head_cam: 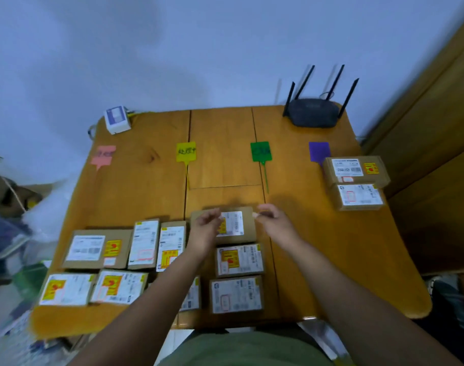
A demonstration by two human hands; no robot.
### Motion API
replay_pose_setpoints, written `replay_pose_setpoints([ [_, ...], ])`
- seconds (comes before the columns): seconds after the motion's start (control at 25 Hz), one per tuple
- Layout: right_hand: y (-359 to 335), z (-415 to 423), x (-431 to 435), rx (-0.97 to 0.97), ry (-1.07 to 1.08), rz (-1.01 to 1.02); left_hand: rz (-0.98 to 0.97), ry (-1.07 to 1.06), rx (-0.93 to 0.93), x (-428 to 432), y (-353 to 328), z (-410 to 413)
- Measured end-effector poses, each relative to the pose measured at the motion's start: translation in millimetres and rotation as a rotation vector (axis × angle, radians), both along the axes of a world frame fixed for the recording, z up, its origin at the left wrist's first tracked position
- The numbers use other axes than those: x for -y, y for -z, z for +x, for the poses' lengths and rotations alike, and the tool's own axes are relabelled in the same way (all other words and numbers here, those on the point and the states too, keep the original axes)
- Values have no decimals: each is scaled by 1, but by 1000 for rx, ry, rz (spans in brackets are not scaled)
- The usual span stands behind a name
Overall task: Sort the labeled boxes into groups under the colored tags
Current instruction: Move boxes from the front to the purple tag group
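Observation:
Pink, yellow, green and purple tags lie in a row across the far part of the wooden table. Two labeled cardboard boxes sit under the purple tag. Several more labeled boxes crowd the near left and middle. My left hand and my right hand hover with fingers apart on either side of a brown box at the middle. The left hand partly covers that box; whether either hand touches it is unclear.
A black router with antennas stands at the far right. A small white box sits at the far left corner. A wooden door is to the right and clutter lies on the floor to the left.

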State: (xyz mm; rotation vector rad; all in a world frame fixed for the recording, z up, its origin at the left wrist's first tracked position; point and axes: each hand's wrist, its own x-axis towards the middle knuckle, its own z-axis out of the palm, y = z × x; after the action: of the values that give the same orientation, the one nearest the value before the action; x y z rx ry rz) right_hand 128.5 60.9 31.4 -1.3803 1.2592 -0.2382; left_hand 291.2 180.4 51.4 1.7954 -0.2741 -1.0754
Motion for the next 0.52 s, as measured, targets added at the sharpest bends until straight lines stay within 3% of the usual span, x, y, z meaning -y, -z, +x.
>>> replay_pose_setpoints([
  [0.12,9,32,-25,-16,-7,23,31,2,21,-27,8,30],
  [0.28,23,50,-42,-173,99,-123,120,33,54,-42,25,57],
  [0.4,35,53,-44,-275,89,-63,175,100,10,-40,42,59],
  [0.52,43,52,-42,-249,136,-4,206,85,-3,-37,53,55],
])
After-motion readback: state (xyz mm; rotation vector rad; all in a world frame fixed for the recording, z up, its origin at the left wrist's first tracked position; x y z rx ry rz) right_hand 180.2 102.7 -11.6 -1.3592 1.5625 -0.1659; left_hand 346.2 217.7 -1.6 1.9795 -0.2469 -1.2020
